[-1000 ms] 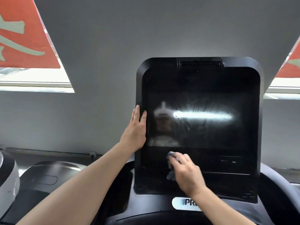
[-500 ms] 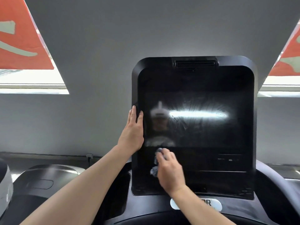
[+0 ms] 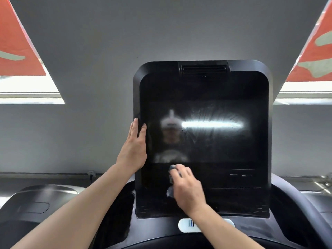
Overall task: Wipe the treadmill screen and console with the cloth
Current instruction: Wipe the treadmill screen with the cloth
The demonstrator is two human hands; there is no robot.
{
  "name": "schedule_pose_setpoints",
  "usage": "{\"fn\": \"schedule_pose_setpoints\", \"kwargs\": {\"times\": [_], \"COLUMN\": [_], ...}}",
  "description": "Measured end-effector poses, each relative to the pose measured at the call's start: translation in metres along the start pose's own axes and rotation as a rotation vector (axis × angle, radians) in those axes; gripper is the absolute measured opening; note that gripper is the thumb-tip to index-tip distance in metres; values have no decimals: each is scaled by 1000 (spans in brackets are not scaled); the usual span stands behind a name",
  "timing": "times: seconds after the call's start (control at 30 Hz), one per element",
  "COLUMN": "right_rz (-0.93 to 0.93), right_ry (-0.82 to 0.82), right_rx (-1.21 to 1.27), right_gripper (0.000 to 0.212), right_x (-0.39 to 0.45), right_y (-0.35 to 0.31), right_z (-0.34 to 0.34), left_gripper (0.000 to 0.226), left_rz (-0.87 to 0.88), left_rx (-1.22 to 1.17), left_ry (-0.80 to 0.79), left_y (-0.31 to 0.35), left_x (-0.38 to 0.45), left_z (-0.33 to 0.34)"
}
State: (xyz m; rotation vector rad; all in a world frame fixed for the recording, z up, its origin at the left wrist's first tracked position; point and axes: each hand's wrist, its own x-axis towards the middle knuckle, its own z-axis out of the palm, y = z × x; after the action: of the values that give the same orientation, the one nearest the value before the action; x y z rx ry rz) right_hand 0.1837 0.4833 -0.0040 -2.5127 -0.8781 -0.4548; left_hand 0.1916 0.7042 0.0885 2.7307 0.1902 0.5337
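cloth point(image 3: 172, 184) bunched in the right hand point(image 3: 186, 190) has slid left along the lower screen point(image 3: 206, 141); left hand point(image 3: 133, 150), fingers straight, still steadies the edge. streaks remain above.

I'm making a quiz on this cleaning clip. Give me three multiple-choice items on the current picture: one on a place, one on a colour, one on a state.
1. Where is the cloth?
A. on the lower left of the screen
B. over the top vent
C. on the floor

2. What colour are the banners at the upper corners?
A. blue
B. red-orange
C. green

3. What is the left hand doing?
A. hanging free
B. holding the cloth
C. resting on the screen's left edge

Answers:
1 A, the right hand holds it against the dark panel there.
2 B, both show red-orange with pale marks.
3 C, its straight fingers lie along the frame.
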Motion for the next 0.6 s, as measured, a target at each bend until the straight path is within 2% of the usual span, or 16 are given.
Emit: {"fn": "schedule_pose_setpoints", "kwargs": {"times": [0.1,0.2,0.27,0.33,0.43,0.53,0.6], "right_rz": [93,220,415,578,634,596,580], "right_ry": [104,131,133,51,-76,-163,-198], "right_rx": [-8,175,481,942,1564,1845,1908], "right_gripper": [33,34,39,41,38,39,39], "right_x": [-21,-27,-18,-9,-4,2,6], "right_y": [45,62,55,47,37,30,26], "right_z": [-17,-35,-55,-77,-99,-108,-107], "left_gripper": [80,80,82,80,78,62,52], "left_rz": [6,-4,31,50,6,34,60], "left_rx": [29,50,123,174,113,80,-12], "left_ry": [0,11,9,4,0,7,61], "left_y": [3,-2,-12,-20,-7,20,40], "left_x": [3,5,5,7,5,-7,-24], "left_z": [-2,4,14,21,8,-10,-14]}}
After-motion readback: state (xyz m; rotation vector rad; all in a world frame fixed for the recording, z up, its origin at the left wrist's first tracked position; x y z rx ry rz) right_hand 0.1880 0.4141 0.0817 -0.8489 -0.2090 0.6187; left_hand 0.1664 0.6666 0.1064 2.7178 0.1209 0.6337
